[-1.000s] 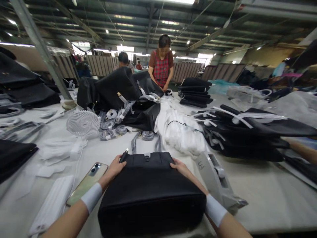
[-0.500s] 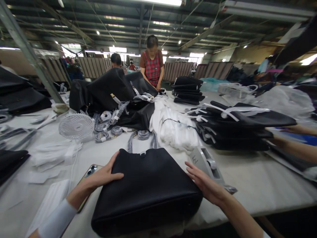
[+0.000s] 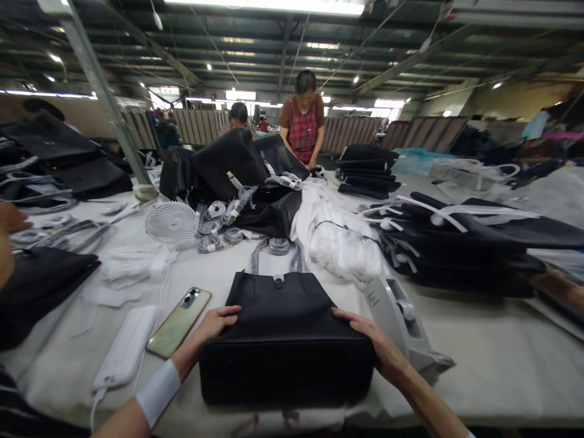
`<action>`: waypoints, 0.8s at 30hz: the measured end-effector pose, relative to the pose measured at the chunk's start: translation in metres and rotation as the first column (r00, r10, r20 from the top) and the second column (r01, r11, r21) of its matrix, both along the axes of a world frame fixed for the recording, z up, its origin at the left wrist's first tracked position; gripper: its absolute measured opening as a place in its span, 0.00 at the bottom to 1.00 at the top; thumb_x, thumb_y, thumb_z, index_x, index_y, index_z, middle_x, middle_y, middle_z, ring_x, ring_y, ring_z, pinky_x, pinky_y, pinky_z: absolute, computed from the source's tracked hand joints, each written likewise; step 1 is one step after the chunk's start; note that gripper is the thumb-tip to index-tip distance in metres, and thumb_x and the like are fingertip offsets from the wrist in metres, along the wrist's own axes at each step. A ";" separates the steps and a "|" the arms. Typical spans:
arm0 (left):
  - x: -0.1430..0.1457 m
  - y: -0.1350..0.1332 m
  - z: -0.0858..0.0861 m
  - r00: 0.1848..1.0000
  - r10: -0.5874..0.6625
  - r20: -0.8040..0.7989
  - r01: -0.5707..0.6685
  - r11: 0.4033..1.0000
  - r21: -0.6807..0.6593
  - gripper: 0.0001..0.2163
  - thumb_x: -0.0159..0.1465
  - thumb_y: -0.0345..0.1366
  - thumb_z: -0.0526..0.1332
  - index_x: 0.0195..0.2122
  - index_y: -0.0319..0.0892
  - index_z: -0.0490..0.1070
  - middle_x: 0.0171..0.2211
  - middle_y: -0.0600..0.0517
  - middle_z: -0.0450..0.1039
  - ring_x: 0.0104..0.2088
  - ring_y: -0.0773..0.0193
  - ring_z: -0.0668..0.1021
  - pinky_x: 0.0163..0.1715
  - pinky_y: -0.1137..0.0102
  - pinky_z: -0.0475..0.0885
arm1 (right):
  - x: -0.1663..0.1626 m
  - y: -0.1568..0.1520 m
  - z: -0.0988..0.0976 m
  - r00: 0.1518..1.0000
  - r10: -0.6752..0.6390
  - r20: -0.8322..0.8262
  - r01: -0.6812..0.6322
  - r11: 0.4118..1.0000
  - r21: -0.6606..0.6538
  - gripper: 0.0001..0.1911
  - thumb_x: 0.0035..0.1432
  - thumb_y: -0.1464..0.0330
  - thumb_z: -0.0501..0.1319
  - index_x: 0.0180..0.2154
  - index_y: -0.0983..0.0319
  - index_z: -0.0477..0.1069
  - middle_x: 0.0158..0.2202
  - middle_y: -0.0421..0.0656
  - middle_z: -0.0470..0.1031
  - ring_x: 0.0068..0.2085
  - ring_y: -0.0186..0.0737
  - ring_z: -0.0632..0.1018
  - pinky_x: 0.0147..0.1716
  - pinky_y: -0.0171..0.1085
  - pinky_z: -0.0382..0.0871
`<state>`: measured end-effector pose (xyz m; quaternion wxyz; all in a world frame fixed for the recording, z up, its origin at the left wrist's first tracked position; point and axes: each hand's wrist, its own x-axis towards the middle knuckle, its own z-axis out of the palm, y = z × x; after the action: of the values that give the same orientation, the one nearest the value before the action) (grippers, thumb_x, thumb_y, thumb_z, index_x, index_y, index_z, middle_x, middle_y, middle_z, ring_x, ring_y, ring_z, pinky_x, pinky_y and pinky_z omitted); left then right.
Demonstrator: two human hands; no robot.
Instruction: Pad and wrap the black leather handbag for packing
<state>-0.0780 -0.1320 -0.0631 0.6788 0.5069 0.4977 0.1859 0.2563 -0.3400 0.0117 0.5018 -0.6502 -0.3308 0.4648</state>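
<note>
A black handbag (image 3: 285, 313) lies on its side in front of me, its flat base towards me. Its wrapped grey handles (image 3: 256, 258) stretch away from me. At the bag's left edge, my left hand (image 3: 216, 325) grips the side, thumb on the upper face. My right hand (image 3: 371, 334) holds the opposite edge, fingers along the upper face. Between the handles sits a coiled, wrapped strap (image 3: 278, 246). Just right of my right hand stands a grey tape dispenser (image 3: 401, 322).
A phone (image 3: 180, 322) and a white power bank (image 3: 125, 347) lie left, near a small white fan (image 3: 172, 222). Black bags (image 3: 223, 158) are heaped behind; plastic bags (image 3: 342, 243) and stacked black pieces (image 3: 456, 255) sit right. Co-workers' hands show at both sides.
The bag has turned so its base faces me squarely. My right hand has come from beside the bag onto its edge. The view has shifted left, and a co-worker's hand shows at left.
</note>
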 end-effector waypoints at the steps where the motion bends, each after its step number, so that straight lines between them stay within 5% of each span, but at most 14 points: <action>1: -0.002 -0.002 0.000 1.000 0.009 0.017 -0.008 1.000 -0.005 0.33 0.40 0.42 0.73 0.48 0.33 0.75 0.36 0.44 0.80 0.34 0.55 0.79 0.35 0.67 0.71 | -0.002 -0.004 -0.007 1.000 0.000 -0.005 0.001 1.000 0.017 0.24 0.53 0.53 0.59 0.44 0.61 0.78 0.52 0.47 0.75 0.55 0.52 0.72 0.57 0.46 0.61; 5: -0.004 -0.009 -0.001 0.996 0.029 0.084 -0.027 0.999 -0.027 0.36 0.41 0.44 0.74 0.51 0.33 0.72 0.36 0.44 0.79 0.34 0.55 0.80 0.34 0.67 0.72 | -0.011 -0.019 -0.053 0.973 -0.224 -0.063 0.226 0.974 0.027 0.36 0.53 0.39 0.52 0.40 0.61 0.78 0.39 0.47 0.80 0.46 0.55 0.77 0.54 0.53 0.66; 9: -0.011 -0.019 0.002 0.990 0.055 0.131 -0.047 0.997 -0.066 0.40 0.43 0.45 0.74 0.56 0.31 0.67 0.35 0.43 0.79 0.31 0.58 0.79 0.32 0.69 0.72 | -0.011 -0.024 -0.081 0.936 -0.353 0.018 0.350 0.932 0.097 0.34 0.45 0.37 0.59 0.37 0.59 0.78 0.45 0.47 0.79 0.54 0.58 0.71 0.60 0.53 0.57; 14: -0.037 -0.037 0.017 0.973 0.064 0.223 -0.054 0.997 -0.051 0.34 0.52 0.48 0.69 0.58 0.40 0.65 0.47 0.43 0.76 0.39 0.58 0.80 0.40 0.68 0.74 | -0.004 -0.027 -0.048 0.995 -0.099 0.019 0.095 0.986 0.141 0.41 0.57 0.38 0.42 0.50 0.60 0.74 0.52 0.50 0.75 0.55 0.55 0.72 0.60 0.53 0.58; 18: -0.055 -0.042 0.041 0.988 0.019 0.155 -0.069 0.942 0.327 0.25 0.57 0.51 0.65 0.53 0.45 0.71 0.64 0.45 0.59 0.59 0.48 0.68 0.57 0.60 0.66 | 0.003 -0.030 -0.008 0.920 0.051 0.389 -0.140 0.969 0.204 0.46 0.48 0.33 0.50 0.56 0.58 0.69 0.59 0.51 0.68 0.60 0.58 0.67 0.61 0.54 0.57; 21: -0.070 -0.044 0.063 0.976 -0.220 -0.005 0.195 0.853 0.484 0.22 0.62 0.53 0.59 0.54 0.50 0.71 0.66 0.49 0.56 0.65 0.50 0.59 0.64 0.56 0.55 | 0.004 -0.033 0.015 0.751 0.207 0.627 -0.305 0.951 0.051 0.37 0.47 0.44 0.64 0.55 0.55 0.70 0.61 0.51 0.66 0.61 0.57 0.66 0.61 0.54 0.57; 24: -0.080 -0.050 0.080 0.891 -0.419 -0.176 0.449 0.753 0.481 0.33 0.53 0.53 0.68 0.59 0.55 0.64 0.67 0.51 0.53 0.66 0.47 0.56 0.63 0.54 0.55 | 0.004 -0.036 0.027 0.664 0.295 0.687 -0.363 0.931 -0.048 0.30 0.49 0.53 0.68 0.53 0.55 0.72 0.59 0.50 0.68 0.60 0.54 0.69 0.60 0.50 0.61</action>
<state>-0.1582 -0.1823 0.0170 0.5302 0.7743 0.3186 0.1333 0.2601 -0.3756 0.0383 0.2818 -0.6803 -0.6248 0.2595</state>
